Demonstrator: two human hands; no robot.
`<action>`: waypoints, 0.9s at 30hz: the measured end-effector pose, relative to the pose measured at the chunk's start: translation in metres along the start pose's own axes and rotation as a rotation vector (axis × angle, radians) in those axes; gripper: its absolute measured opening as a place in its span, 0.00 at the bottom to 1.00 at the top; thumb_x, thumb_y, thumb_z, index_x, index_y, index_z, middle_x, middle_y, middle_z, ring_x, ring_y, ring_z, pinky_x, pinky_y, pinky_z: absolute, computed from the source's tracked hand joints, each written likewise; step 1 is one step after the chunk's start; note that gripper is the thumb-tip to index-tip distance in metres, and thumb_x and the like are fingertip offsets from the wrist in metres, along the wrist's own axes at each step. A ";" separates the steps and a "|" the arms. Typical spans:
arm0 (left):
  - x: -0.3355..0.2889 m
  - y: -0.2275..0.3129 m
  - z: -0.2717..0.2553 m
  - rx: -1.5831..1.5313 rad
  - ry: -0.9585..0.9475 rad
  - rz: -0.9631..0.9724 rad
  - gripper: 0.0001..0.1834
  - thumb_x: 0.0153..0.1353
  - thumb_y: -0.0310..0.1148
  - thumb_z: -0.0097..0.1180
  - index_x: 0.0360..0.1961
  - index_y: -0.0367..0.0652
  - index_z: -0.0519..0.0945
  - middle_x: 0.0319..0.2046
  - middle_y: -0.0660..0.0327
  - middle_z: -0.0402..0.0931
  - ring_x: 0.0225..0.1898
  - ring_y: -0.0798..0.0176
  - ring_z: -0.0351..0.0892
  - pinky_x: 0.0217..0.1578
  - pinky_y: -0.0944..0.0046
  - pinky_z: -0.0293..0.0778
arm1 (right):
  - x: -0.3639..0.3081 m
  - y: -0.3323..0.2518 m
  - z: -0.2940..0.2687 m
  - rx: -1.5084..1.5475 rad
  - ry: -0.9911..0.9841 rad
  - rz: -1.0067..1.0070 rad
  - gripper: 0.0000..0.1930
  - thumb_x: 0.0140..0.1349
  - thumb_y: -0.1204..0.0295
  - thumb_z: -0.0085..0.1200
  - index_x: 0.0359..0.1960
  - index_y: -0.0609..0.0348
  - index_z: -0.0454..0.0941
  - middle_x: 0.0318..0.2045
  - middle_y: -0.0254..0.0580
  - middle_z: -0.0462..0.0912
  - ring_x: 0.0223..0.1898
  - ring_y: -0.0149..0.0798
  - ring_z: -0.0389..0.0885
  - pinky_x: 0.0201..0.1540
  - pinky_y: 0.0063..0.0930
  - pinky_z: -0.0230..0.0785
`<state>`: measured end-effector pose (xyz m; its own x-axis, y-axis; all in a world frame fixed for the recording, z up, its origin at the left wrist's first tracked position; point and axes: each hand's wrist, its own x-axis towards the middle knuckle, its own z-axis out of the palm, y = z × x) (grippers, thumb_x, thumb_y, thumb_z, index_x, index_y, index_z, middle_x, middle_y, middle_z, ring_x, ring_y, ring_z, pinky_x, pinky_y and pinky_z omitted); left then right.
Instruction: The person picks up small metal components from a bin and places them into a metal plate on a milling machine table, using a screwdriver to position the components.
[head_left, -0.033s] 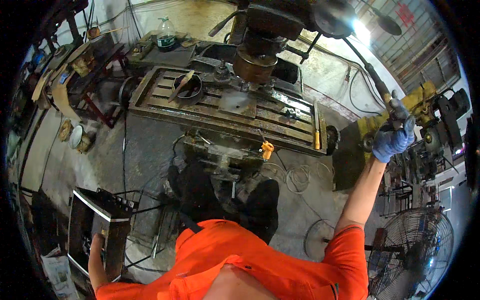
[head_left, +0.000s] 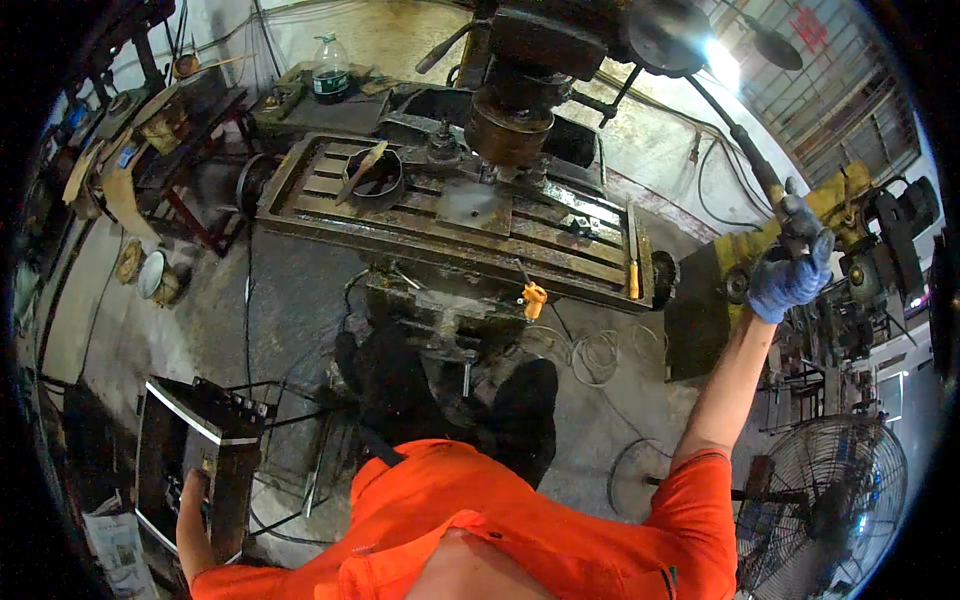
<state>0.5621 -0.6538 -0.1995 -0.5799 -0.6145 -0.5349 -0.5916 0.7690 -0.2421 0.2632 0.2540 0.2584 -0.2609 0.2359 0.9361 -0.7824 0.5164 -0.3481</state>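
Note:
My right hand [head_left: 788, 280], in a blue-grey glove, is raised at the right, closed around the end of a long lever [head_left: 755, 165] that runs up to the milling or drilling machine. Bare and low at the left, my left hand [head_left: 194, 486] reaches into a dark open-fronted box [head_left: 232, 490]; its fingers are hidden there. The machine's round spindle head [head_left: 510, 130] stands over a flat metal plate [head_left: 470, 208] on the slotted machine table [head_left: 400, 225]. A pot [head_left: 378, 188] with a brush [head_left: 362, 172] across it sits left of the plate.
A yellow-handled tool [head_left: 633, 275] lies at the table's right end. A small orange item [head_left: 534, 298] is at its front edge. A fan [head_left: 825, 510] stands at lower right, and coiled cable [head_left: 597, 358] lies on the floor. A large bottle [head_left: 330, 72] stands behind.
My right hand has shifted very slightly right and down on the lever. Otherwise I see almost no difference.

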 end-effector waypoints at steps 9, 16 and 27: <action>-0.002 -0.006 -0.001 -0.029 -0.012 -0.021 0.13 0.54 0.38 0.47 0.32 0.43 0.79 0.32 0.50 0.77 0.36 0.47 0.77 0.36 0.51 0.70 | 0.079 0.006 -0.025 -0.052 -0.152 -0.138 0.20 0.54 0.63 0.38 0.36 0.68 0.74 0.35 0.53 0.78 0.41 0.47 0.75 0.52 0.40 0.62; 0.018 0.019 -0.012 -0.036 0.004 0.067 0.12 0.54 0.38 0.47 0.32 0.43 0.79 0.32 0.50 0.77 0.35 0.47 0.76 0.35 0.50 0.70 | 0.117 -0.010 -0.020 -0.993 -0.042 -0.836 0.10 0.54 0.81 0.46 0.36 0.68 0.77 0.40 0.49 0.79 0.39 0.39 0.78 0.43 0.27 0.71; 0.055 0.065 -0.037 -0.044 0.036 0.203 0.12 0.55 0.39 0.47 0.31 0.43 0.78 0.31 0.50 0.77 0.34 0.46 0.76 0.34 0.50 0.71 | -0.162 0.015 -0.005 -0.259 -0.162 0.641 0.08 0.50 0.73 0.59 0.31 0.61 0.80 0.25 0.28 0.76 0.27 0.22 0.69 0.31 0.18 0.64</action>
<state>0.4713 -0.6440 -0.2145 -0.7090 -0.4537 -0.5398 -0.4834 0.8701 -0.0964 0.2965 0.2277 0.1013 -0.7214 0.4441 0.5314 -0.2919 0.5008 -0.8148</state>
